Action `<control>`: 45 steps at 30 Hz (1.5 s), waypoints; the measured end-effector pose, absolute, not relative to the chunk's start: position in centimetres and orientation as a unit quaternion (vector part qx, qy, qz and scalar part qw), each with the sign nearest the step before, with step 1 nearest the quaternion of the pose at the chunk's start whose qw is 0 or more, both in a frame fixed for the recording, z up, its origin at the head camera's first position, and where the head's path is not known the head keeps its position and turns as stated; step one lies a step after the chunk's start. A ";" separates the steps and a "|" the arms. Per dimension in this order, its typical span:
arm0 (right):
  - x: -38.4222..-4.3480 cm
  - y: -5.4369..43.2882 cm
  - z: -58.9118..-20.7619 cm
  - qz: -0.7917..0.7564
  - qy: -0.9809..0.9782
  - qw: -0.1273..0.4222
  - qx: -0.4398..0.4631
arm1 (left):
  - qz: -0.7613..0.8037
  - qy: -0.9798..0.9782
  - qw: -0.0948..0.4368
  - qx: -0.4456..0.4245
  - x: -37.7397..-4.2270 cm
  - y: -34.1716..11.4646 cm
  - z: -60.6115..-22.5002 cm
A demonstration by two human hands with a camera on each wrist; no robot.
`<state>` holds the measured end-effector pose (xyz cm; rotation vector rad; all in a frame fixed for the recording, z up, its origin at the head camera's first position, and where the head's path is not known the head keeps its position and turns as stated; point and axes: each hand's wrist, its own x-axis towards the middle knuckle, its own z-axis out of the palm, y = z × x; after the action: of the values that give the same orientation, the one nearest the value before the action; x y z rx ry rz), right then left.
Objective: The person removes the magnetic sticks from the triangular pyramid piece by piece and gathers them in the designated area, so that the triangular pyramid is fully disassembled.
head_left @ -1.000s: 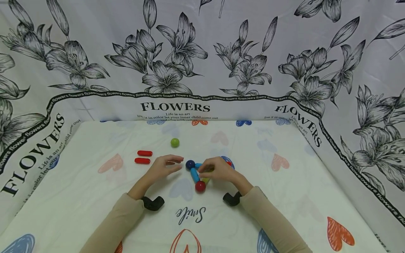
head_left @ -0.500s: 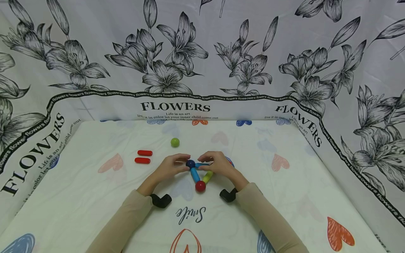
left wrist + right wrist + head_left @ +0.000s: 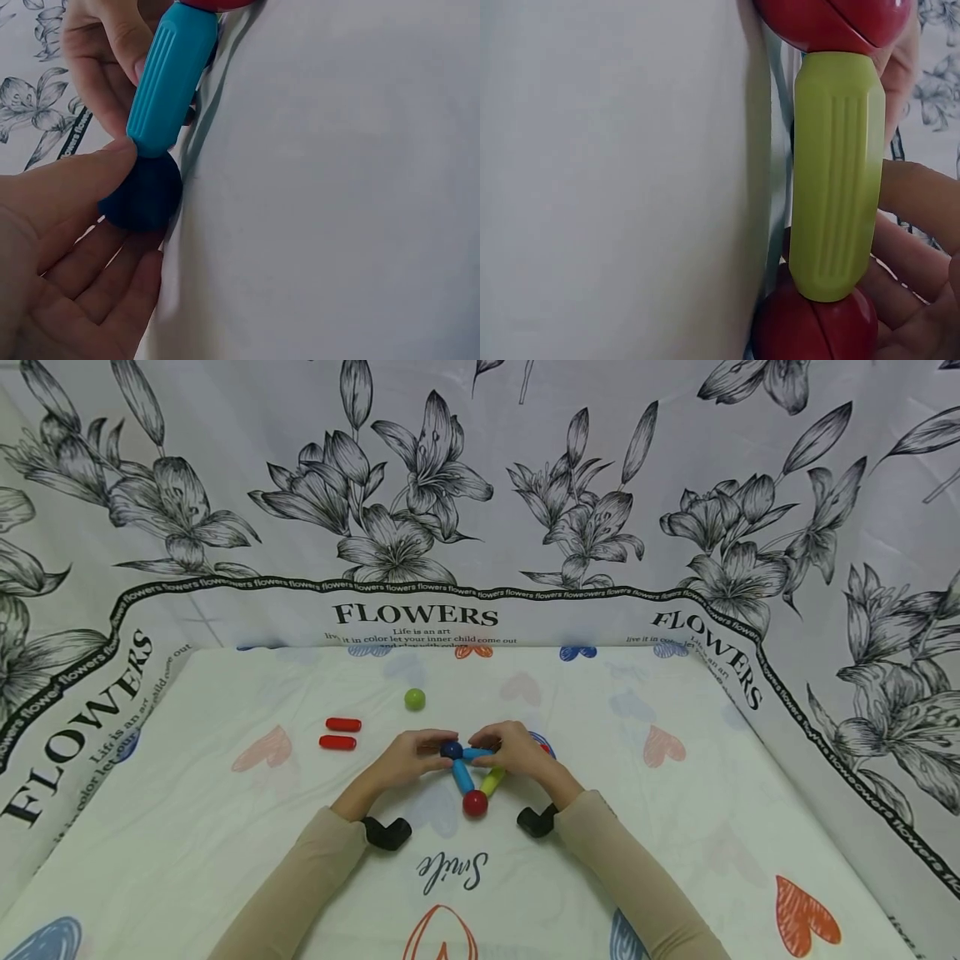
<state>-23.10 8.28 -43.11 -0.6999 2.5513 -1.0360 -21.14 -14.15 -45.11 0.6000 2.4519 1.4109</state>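
Magnetic-looking rods and balls form a joined shape on the cloth. My left hand pinches the dark blue ball between thumb and fingers. From that ball a light blue rod runs to the near red ball. A second light blue rod leads rightward, and my right hand pinches it with fingers on both sides. The yellow-green rod links the near red ball to another red ball; in the head view my right hand hides that end.
Two loose red rods lie left of my left hand. A green ball sits farther back. Behind the white heart-printed cloth hangs a flower-printed curtain. Black wrist mounts stick out below both sleeves.
My left hand has moved right and taken hold of the dark blue ball. My right hand has shifted slightly, uncovering more of the yellow-green rod. The shape has barely moved.
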 end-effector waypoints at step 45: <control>-23.3 7.4 -42.9 -0.369 0.909 0.126 -0.146 | 0.495 0.838 0.151 0.172 -21.7 -14.4 -45.3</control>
<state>-23.29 7.36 -42.89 -0.4257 2.6477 -1.0739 -21.65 -14.43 -45.31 0.4942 2.4077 1.4203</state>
